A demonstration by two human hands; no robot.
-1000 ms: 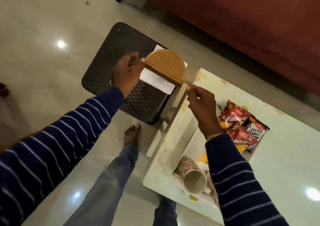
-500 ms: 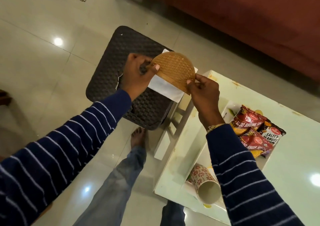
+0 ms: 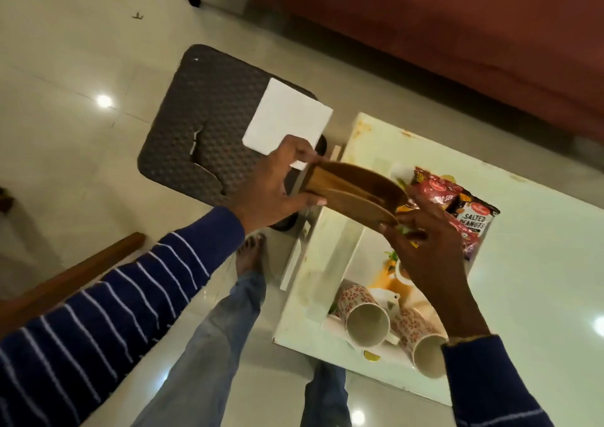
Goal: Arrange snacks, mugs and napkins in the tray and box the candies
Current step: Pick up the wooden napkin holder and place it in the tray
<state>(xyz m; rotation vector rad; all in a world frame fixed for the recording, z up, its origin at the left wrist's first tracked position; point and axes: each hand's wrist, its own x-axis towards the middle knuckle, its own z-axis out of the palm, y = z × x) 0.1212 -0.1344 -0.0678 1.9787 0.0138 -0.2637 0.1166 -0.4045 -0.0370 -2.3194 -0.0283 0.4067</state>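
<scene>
Napkins (image 3: 287,121) are seen in the one head view as a white stack on a dark stool (image 3: 202,132) at 11 o'clock from the tray (image 3: 354,256), well apart from it and not yet moved. A wooden napkin holder (image 3: 356,191) is held in the air over the tray's 12 o'clock end. It is gripped at its near end by the left hand (image 3: 271,191) and pinched at its far end by the right hand (image 3: 421,240); both hands are closed on it.

Snack packets (image 3: 457,207) lie at the tray's 1 o'clock end. Two mugs (image 3: 366,318) lie on their sides at its 6 o'clock end. That part of the task is judged largely done, though the mugs may need standing up. Holder and napkins are left to place. No candies or box can be made out.

The tray rests on a white table (image 3: 539,279). The free middle of the tray is partly hidden by the right forearm; the packets crowd its far end.
</scene>
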